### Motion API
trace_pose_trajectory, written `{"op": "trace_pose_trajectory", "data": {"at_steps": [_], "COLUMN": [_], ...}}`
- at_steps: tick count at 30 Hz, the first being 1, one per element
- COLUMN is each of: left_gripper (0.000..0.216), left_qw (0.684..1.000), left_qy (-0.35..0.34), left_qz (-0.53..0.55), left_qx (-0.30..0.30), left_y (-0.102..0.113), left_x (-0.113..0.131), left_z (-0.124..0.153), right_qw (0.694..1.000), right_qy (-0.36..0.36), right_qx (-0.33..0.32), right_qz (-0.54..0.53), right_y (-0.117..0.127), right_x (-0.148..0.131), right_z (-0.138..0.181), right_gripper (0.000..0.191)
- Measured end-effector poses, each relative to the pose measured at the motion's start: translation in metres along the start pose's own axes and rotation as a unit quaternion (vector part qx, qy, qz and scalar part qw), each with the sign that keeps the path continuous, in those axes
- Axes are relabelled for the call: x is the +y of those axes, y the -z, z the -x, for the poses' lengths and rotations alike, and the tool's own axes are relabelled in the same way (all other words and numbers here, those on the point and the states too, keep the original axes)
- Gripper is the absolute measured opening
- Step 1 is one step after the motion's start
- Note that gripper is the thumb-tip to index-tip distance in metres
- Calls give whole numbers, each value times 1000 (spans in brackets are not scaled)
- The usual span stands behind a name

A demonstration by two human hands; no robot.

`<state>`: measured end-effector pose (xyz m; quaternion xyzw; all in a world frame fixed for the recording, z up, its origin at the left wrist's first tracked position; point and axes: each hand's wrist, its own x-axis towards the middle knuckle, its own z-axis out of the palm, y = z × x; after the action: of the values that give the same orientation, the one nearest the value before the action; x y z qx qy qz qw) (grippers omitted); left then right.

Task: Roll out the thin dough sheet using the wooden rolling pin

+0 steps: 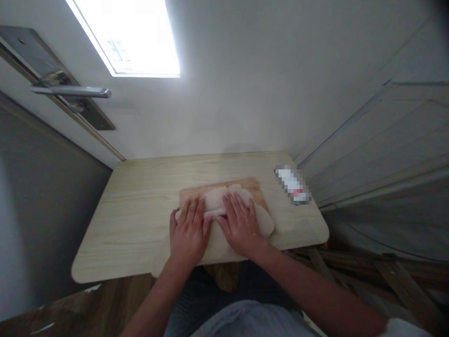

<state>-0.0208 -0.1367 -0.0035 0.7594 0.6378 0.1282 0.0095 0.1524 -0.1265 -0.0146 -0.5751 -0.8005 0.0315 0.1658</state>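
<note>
A wide, pale sheet that looks like rolled-out dough (219,238) lies over a wooden board (257,185) and reaches down past the table's front edge. My left hand (190,229) lies palm down on its left part, fingers stretched forward. On the right part rests my right hand (242,222), also palm down with the fingers spread. Between the two hands runs a whitish, roll-like ridge (215,213); whether it is a rolling pin or a fold of the sheet I cannot tell. The palms hide what lies under them.
The light wood table (136,210) stands against a white door (224,112) with a metal handle (73,91) and a bright window pane (140,37). A blurred-out phone-like object (292,185) lies at the table's right. Wooden beams (351,262) are low on the right.
</note>
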Motion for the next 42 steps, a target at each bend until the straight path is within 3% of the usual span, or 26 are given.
{"op": "trace_pose_trajectory", "data": {"at_steps": [3, 6, 17, 24, 28, 32, 36, 42], "left_gripper": [56, 56, 58, 58, 56, 51, 47, 28], "left_qw": [1000, 1000, 999, 998, 999, 1000, 998, 994], "left_qy": [-7, -6, 32, 35, 30, 12, -42, -103], "left_qz": [9, 11, -36, -21, -23, -14, 40, 33], "left_qx": [8, 8, -23, -37, -25, 7, 8, 11], "left_y": [-2, -4, -7, -12, -9, -5, 5, 13], "left_x": [4, 1, -28, -46, -35, -19, -21, -32], "left_z": [27, 27, -93, -130, -111, -64, -23, -16], "right_qw": [1000, 1000, 998, 996, 997, 999, 999, 996], "right_qy": [13, 14, -61, -70, -65, -39, 9, 36], "right_qx": [0, 1, -11, -57, -47, -5, 9, 27], "right_qz": [-3, -3, 13, 3, 6, -7, -47, -77], "right_y": [3, 2, -15, -20, -18, -11, -2, 5], "right_x": [-2, -1, 6, 14, 11, 7, 11, 34], "right_z": [28, 26, -105, -152, -130, -71, -19, -9], "right_gripper": [59, 59, 57, 62, 61, 57, 50, 27]}}
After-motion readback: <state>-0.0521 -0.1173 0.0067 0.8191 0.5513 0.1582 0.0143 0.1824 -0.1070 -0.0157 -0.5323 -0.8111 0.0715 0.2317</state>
